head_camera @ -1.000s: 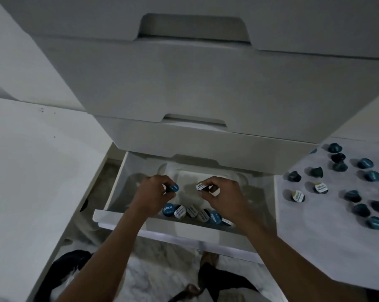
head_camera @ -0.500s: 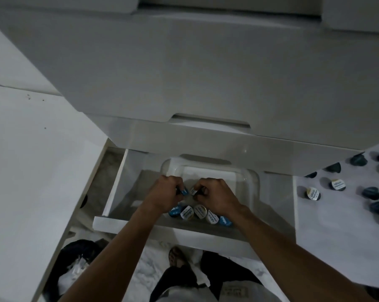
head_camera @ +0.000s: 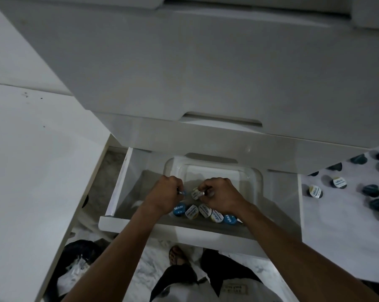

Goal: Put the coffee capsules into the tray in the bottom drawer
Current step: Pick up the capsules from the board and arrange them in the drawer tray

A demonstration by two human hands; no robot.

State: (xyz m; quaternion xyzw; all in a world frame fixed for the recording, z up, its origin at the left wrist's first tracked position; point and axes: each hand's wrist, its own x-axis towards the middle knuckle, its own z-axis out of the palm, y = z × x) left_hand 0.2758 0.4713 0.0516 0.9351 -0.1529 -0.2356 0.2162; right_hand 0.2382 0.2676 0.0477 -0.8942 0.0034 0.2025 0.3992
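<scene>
Both hands have edged lower over the tray [head_camera: 252,177], left hand [head_camera: 162,196] and right hand [head_camera: 222,196] each pinching a capsule

Capsules [head_camera: 371,190] on counter [head_camera: 341,236]; tray [head_camera: 252,175] in drawer [head_camera: 121,182].

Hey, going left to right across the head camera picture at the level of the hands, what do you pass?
White counter → open bottom drawer's left wall → left hand → right hand → clear tray's right rim → loose coffee capsules on the right surface.
</scene>
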